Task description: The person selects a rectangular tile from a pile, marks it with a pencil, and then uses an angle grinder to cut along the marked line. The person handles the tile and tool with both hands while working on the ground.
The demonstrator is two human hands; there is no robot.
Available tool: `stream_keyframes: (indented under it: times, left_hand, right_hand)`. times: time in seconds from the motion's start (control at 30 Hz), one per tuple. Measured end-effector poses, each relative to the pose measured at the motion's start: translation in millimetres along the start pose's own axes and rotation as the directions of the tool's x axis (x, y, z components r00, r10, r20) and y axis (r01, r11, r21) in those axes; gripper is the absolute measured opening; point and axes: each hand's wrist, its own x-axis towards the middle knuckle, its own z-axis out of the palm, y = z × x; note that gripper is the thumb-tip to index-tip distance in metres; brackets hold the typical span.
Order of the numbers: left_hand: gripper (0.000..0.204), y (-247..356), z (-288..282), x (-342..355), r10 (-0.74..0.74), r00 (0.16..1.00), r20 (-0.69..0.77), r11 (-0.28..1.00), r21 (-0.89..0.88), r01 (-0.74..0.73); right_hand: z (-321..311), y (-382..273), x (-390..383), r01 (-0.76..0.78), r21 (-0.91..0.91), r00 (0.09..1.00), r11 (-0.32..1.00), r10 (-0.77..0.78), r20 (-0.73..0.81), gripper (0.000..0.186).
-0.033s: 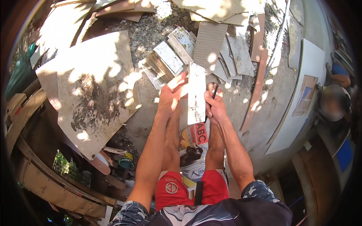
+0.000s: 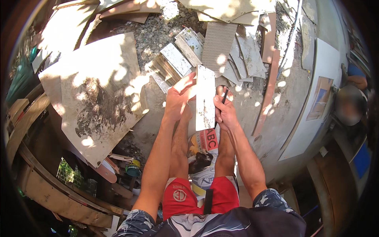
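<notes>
A narrow, white, dirt-flecked board [image 2: 205, 98] is held up lengthwise over my knees. My left hand [image 2: 178, 98] grips its left edge, with the fingertips partly hidden behind it. At the right edge, my right hand [image 2: 227, 112] is closed around a slim black stick-like tool [image 2: 225, 96], whose exact kind I cannot make out. The tool slants beside the board, and its lower end shows below my fingers. Beyond my left hand lies a stack of similar cut boards [image 2: 175, 59], with white faces and brown edges.
A large stained sheet [image 2: 106, 91] lies to the left. Broken thin sheets [image 2: 241, 59] and a ribbed panel [image 2: 219, 43] are ahead. A long brown strip [image 2: 268, 93] runs along the right. Printed sacks [image 2: 211, 140] and a dark shape [image 2: 200, 162] sit between my legs. Another person [image 2: 350, 104] is far right.
</notes>
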Motion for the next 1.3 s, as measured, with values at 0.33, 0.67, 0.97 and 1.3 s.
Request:
stream_keyframes:
  times: [0.33, 0.67, 0.97, 1.3]
  left_hand:
    - [0.05, 4, 49, 7, -0.041, 0.998, 0.039, 0.987, 0.159, 0.035]
    - [0.095, -36, 60, -85, -0.591, 0.799, 0.107, 0.73, 0.493, 0.474]
    - [0.136, -63, 254, -49, -0.108, 0.977, 0.183, 0.378, 0.917, -0.13]
    - [0.124, -81, 317, -63, -0.234, 0.968, 0.095, 0.541, 0.84, 0.049]
  right_hand:
    - [19, -3, -65, 0.175, 0.047, 0.957, 0.983, -0.159, -0.243, 0.027]
    - [-55, -88, -97, 0.31, -0.51, 0.722, 0.803, -0.547, -0.423, 0.029]
    - [-109, -150, -140, 0.247, -0.679, 0.711, 0.691, -0.606, -0.358, 0.032]
    - [-175, -208, -153, 0.195, -0.611, 0.945, 0.767, -0.313, -0.091, 0.038]
